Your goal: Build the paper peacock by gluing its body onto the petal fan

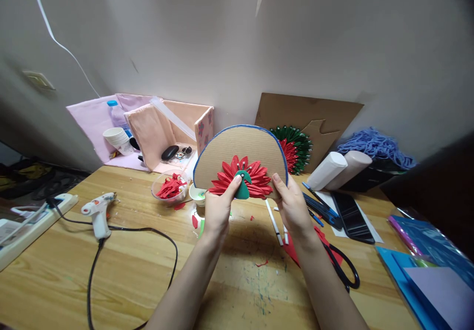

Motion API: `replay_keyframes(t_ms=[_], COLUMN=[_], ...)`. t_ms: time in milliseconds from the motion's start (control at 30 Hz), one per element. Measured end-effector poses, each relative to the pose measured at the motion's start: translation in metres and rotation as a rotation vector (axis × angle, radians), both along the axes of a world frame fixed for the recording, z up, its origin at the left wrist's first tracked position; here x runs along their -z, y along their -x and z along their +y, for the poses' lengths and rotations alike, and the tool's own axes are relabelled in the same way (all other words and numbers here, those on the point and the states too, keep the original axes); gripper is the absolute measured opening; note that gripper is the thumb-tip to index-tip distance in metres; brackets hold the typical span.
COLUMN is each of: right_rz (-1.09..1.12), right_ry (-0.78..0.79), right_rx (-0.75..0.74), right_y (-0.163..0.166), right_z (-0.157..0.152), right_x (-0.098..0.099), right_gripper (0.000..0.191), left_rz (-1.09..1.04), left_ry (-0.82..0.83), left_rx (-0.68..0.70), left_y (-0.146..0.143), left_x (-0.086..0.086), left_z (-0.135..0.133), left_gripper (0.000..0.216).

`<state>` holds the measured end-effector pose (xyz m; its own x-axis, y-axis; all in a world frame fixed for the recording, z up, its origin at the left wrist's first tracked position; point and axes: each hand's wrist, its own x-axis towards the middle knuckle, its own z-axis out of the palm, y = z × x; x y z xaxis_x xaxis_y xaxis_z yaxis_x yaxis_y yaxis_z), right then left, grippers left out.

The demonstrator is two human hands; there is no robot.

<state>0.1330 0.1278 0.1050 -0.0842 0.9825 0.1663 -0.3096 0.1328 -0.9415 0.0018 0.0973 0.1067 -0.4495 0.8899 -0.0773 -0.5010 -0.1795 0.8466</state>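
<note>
A half-round cardboard peacock craft [240,142] is held up over the table, its curved edge lined in blue. Pointed red paper petals [225,178] fan out along its lower part, around a green bird's body [243,187] with a black eye. My left hand [219,214] grips the lower left, thumb pressed against the green body. At the lower right corner, my right hand [294,206] pinches the cardboard with the thumb in front. The fingers behind the board are hidden.
A glue gun [99,216] stands left, its black cord looping over the table. Behind are a bowl of red scraps [171,187], a paper cup [197,194] and a green-and-red fan [301,147]. Black-handled scissors [348,266], markers [274,221] and a phone [352,216] lie right.
</note>
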Motion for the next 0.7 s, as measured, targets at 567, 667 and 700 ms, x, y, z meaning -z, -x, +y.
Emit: replay_keyframes(t_ms=[567, 667, 700], right_rz=[-0.011, -0.07, -0.081], right_ry=[0.072, 0.129, 0.137], right_rx=[-0.055, -0.123, -0.14], right_y=[-0.002, -0.006, -0.007], right_z=[0.007, 0.009, 0.01], right_x=[0.008, 0.007, 0.007], right_gripper=[0.034, 0.034, 0.035], left_rz=[0.017, 0.036, 0.038], left_ry=[0.017, 0.023, 0.028], left_rx=[0.008, -0.003, -0.008], left_y=[0.006, 0.011, 0.012], left_x=[0.007, 0.01, 0.011], left_z=[0.006, 0.009, 0.009], left_gripper=[0.039, 0.036, 0.035])
